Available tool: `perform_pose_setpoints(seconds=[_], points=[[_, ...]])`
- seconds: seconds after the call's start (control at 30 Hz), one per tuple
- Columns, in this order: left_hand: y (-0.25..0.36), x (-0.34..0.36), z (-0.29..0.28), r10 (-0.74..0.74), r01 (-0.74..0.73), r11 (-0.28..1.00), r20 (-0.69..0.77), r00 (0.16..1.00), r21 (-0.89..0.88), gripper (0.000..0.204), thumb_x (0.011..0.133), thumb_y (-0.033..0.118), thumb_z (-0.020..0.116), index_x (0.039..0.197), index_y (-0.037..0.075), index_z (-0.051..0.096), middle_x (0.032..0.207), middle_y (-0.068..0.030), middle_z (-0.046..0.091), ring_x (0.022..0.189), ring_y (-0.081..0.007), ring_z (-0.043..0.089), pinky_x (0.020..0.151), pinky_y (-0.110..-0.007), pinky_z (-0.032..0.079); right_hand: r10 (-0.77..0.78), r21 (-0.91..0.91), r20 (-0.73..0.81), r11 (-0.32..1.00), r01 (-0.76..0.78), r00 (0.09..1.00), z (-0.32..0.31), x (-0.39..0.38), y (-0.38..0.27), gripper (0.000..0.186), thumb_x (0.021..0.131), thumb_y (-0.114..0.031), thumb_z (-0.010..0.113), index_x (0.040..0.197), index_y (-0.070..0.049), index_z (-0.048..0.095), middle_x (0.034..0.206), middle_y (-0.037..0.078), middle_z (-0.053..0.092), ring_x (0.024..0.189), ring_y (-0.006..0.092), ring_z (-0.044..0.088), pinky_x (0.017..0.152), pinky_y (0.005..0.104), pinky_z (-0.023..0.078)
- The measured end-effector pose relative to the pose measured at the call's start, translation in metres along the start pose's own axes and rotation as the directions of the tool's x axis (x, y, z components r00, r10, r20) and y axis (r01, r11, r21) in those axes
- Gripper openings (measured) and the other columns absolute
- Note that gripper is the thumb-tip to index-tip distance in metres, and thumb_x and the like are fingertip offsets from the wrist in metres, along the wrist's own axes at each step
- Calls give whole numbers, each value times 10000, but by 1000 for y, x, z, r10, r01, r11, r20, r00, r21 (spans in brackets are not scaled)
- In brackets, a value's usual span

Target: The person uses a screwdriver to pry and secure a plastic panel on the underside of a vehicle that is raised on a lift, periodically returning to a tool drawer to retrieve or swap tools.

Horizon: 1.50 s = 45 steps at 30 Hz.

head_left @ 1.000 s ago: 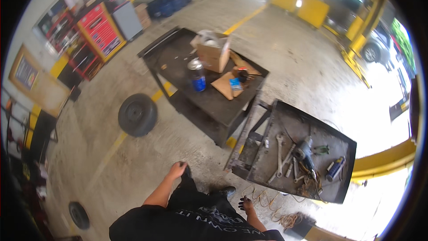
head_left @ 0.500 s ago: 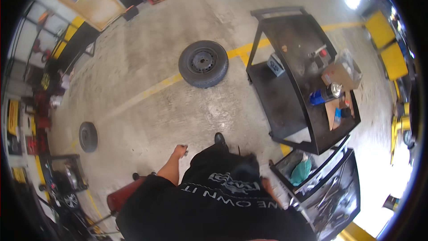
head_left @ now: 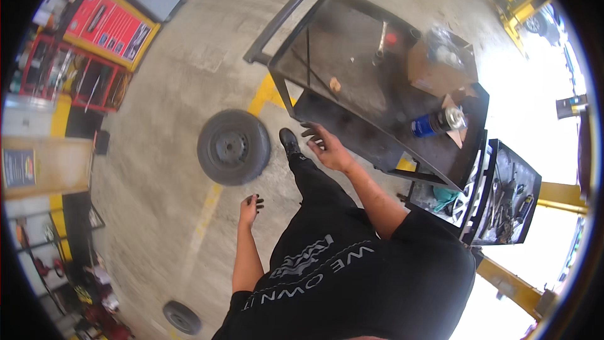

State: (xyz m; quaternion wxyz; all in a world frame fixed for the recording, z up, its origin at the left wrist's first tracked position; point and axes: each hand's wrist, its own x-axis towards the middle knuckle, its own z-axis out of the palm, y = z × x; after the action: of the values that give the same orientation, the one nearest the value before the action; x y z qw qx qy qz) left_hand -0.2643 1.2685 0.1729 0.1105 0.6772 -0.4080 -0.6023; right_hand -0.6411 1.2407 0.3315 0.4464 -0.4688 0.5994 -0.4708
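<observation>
My right hand (head_left: 324, 146) is raised over my leg, near the black rolling cart (head_left: 321, 44), with its fingers apart and nothing in them. My left hand (head_left: 250, 209) hangs lower, fingers loosely bent and apart, also empty. A dark tire on a steel wheel (head_left: 229, 147) lies on the floor just beyond my hands. On the cart stand a blue spray can with a silver top (head_left: 434, 123), an open cardboard box (head_left: 425, 69), a wrench (head_left: 380, 44) and a small red item (head_left: 390, 38).
A tool tray (head_left: 508, 195) stands right of the cart, by a yellow lift post (head_left: 560, 198). A red shelving unit (head_left: 88, 72) and tool cabinet (head_left: 110, 22) line the left, with a wooden board (head_left: 50, 164). A smaller tire (head_left: 182, 316) lies at lower left.
My right hand has risen forward from low at my side to beside the cart. The view has swung about, and the cart and large tire now sit nearer my feet.
</observation>
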Motion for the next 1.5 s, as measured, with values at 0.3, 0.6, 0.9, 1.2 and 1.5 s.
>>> perform_pose_setpoints(seconds=[0.3,0.6,0.9,1.2,1.5], points=[[5,90,-162,-155,190,977,-301,941,91,418,942,361,543,1049,-20,677,853,-169,722,690,-237,703,584,-382,528,-181,-427,-15,891,157,983,46,244,-24,389,925,-186,611,1253,12,549,1151,200,649,1085,267,630,899,375,497],[89,93,-128,-258,209,966,-598,759,-151,504,896,449,546,933,-27,707,982,-224,696,983,-360,664,838,-459,526,-93,-577,296,776,256,951,7,398,-28,461,966,-240,577,1348,-2,477,1257,266,558,1062,394,612,899,423,507],[170,108,-145,-448,330,871,-312,838,-364,478,964,405,499,1050,-31,673,988,-154,708,840,-260,691,776,-410,530,141,-821,286,546,167,948,-17,488,-12,511,952,-388,543,1211,51,576,1146,258,627,1096,393,589,924,447,469],[201,308,-281,-504,451,862,-311,806,-231,423,971,333,493,1094,-49,626,965,-162,689,797,-255,666,720,-403,523,-29,-830,-261,518,-208,965,18,560,-101,444,853,-385,659,1174,-87,590,1032,167,648,964,378,614,851,465,497],[497,642,-445,-181,349,884,-461,869,310,376,978,260,487,1138,-67,579,943,-170,671,754,-251,640,664,-395,517,315,-306,-876,222,-926,365,25,581,-81,668,855,-381,653,1384,-40,429,1426,184,439,1317,342,413,997,486,429]])
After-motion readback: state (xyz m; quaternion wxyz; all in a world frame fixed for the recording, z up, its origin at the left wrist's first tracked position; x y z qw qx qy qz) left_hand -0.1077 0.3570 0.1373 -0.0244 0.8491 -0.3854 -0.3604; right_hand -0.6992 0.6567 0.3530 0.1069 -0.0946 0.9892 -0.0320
